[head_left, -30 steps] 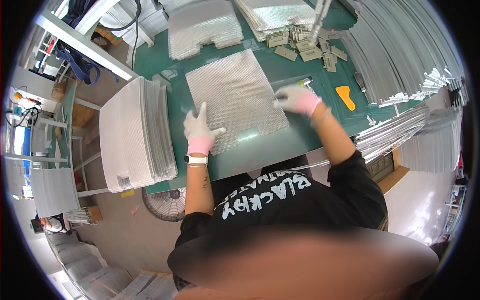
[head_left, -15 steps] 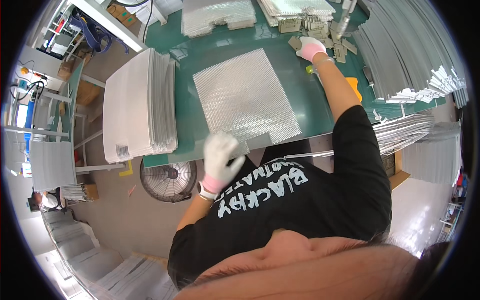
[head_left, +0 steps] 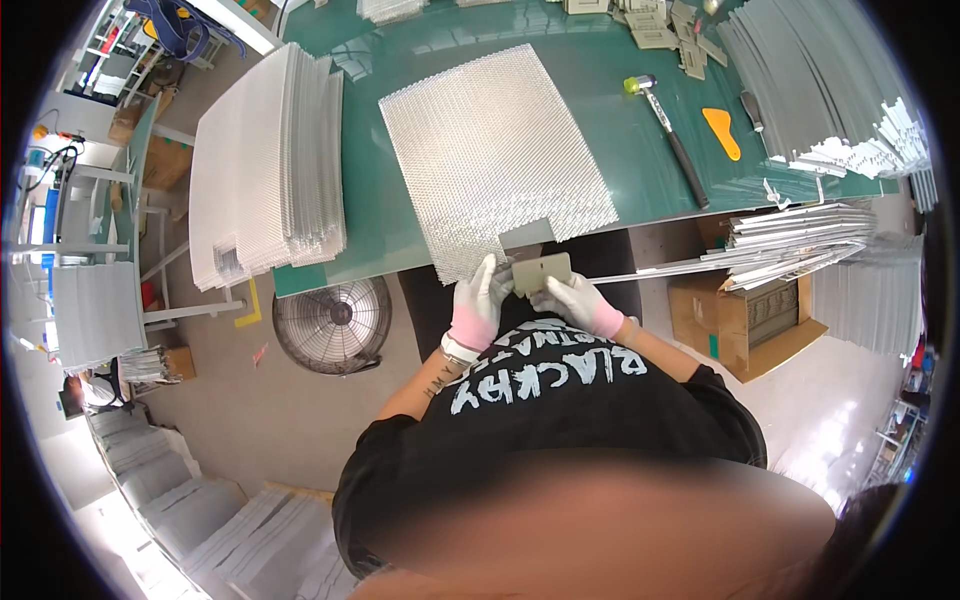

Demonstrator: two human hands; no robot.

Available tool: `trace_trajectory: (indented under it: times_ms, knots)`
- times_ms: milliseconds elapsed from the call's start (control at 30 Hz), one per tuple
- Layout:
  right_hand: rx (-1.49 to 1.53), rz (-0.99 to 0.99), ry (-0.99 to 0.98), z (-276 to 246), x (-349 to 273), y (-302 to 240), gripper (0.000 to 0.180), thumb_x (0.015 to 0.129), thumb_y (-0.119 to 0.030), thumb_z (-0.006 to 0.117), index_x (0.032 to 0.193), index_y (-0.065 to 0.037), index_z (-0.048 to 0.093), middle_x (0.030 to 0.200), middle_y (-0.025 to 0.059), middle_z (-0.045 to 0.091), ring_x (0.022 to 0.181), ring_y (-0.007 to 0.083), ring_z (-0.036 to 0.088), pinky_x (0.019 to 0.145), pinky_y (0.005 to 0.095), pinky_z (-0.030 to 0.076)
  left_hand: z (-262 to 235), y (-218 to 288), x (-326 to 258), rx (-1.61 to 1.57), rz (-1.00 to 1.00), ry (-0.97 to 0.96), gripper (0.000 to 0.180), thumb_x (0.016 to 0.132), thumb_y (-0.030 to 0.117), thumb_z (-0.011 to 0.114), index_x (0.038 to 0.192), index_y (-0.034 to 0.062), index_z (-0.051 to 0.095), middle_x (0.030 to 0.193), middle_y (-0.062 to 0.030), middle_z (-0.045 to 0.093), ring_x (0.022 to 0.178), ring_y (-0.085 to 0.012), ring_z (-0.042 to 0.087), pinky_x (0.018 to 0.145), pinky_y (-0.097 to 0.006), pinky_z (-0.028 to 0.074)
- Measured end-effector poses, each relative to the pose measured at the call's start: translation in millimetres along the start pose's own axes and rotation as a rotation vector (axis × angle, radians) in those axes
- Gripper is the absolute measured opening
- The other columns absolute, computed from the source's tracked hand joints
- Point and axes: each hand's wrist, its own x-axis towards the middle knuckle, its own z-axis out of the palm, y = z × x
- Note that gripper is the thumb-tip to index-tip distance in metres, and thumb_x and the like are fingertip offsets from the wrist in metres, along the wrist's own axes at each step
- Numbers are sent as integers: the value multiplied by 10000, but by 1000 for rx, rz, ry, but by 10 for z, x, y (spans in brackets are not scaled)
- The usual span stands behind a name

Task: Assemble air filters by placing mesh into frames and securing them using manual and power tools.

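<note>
A square sheet of silvery metal mesh [head_left: 490, 155] lies on the green table [head_left: 620, 160], its near edge overhanging toward me, with a notch cut at the near right corner. Both my hands wear white gloves with pink cuffs. My left hand [head_left: 477, 300] and my right hand [head_left: 575, 300] hold a small flat beige plate [head_left: 541, 273] between them, right below the mesh's notched corner at the table's near edge.
A tall stack of mesh sheets [head_left: 270, 160] stands at the table's left. A hammer [head_left: 668, 130], an orange scraper [head_left: 722, 130] and several small beige plates [head_left: 660, 30] lie at the right and back. Bundles of metal strips [head_left: 810, 250], a cardboard box [head_left: 745, 320] and a floor fan [head_left: 332, 322] are nearby.
My right hand came back from the far pile of small plates with one. My left hand rose to the mesh's near corner, and both now hold the plate there.
</note>
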Motion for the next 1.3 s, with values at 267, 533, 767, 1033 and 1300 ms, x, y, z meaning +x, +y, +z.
trace_trajectory:
  times_ms: [267, 533, 767, 1033, 1300]
  knots:
    - [-56, -42, 14, 46, 137, 7, 305, 997, -290, 571, 1080, -1, 626, 901, 38, 651, 759, 110, 609, 701, 251, 510, -149, -154, -80, 94, 59, 107, 313, 1006, 209, 559, 1076, -88, 626, 1029, -136, 666, 907, -225, 675, 778, -343, 544]
    - [-223, -65, 48, 66, 165, -74, 277, 990, -278, 581, 1068, -18, 636, 872, 35, 656, 739, 92, 599, 684, 250, 504, -155, -187, -111, 123, -38, 72, 357, 1036, 266, 490, 1124, -55, 619, 1090, -110, 670, 986, -175, 641, 833, -304, 511]
    - [-132, -249, 514, 109, 213, 9, 266, 984, -271, 584, 1012, -7, 606, 863, 27, 634, 738, 76, 577, 689, 248, 495, -112, -201, -53, 364, -122, 63, 366, 1012, 309, 546, 1005, -37, 665, 793, -59, 673, 618, -85, 549, 590, -225, 453]
    - [-298, -240, 582, 171, 162, -196, 333, 944, -250, 645, 739, 11, 678, 671, 6, 632, 620, 46, 531, 577, 235, 431, -105, -198, -82, 257, -54, 26, 335, 1026, 264, 519, 1055, -52, 625, 858, -97, 686, 696, -127, 640, 624, -236, 511]
    - [-394, -265, 541, 121, 141, -153, 311, 961, -263, 629, 923, 43, 666, 803, 24, 650, 714, 66, 562, 626, 255, 465, -271, -159, -161, -119, -154, -253, 490, 1050, 339, 431, 1335, -59, 447, 1320, -182, 541, 1239, -254, 551, 997, -365, 501]
